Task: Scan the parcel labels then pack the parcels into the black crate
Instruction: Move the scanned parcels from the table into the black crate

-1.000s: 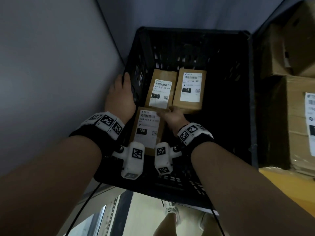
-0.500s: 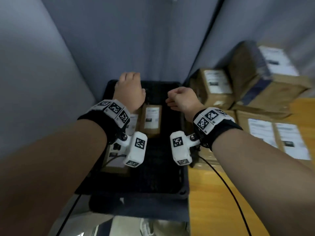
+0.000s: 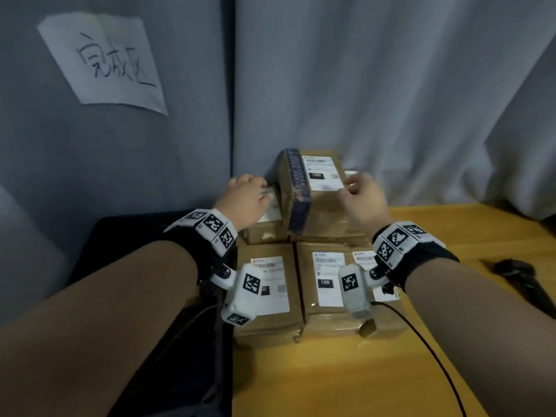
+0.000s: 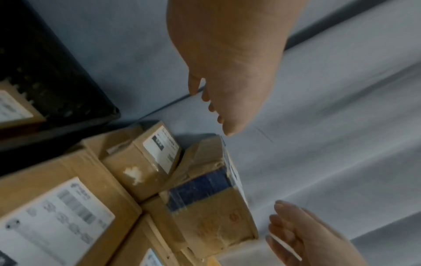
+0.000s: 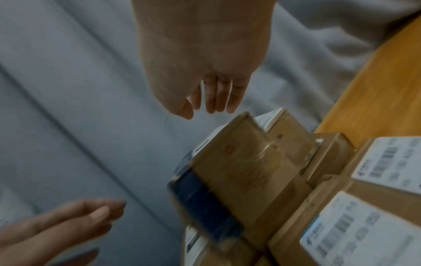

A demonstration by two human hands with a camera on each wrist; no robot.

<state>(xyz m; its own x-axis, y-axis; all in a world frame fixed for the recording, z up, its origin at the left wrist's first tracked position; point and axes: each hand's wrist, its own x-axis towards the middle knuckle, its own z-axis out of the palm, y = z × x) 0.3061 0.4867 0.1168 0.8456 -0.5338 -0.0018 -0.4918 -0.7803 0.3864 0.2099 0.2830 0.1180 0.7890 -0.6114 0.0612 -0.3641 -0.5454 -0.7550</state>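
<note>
Parcels (image 3: pixel 323 284) wait stacked at the tabletop's (image 3: pixel 346 371) far left corner as we reach for the tilted top parcel (image 3: pixel 313 188), blue tape down its side; our left hand (image 3: pixel 243 200) and right hand (image 3: pixel 364 197) flank it, fingers loose and holding nothing. We judge a two-sided grip best, keeping the label up for scanning. A second ago both our hands were down in the black crate (image 4: pixel 45 75) setting a parcel beside two others; now they are out over the tabletop, the crate at our left
</note>
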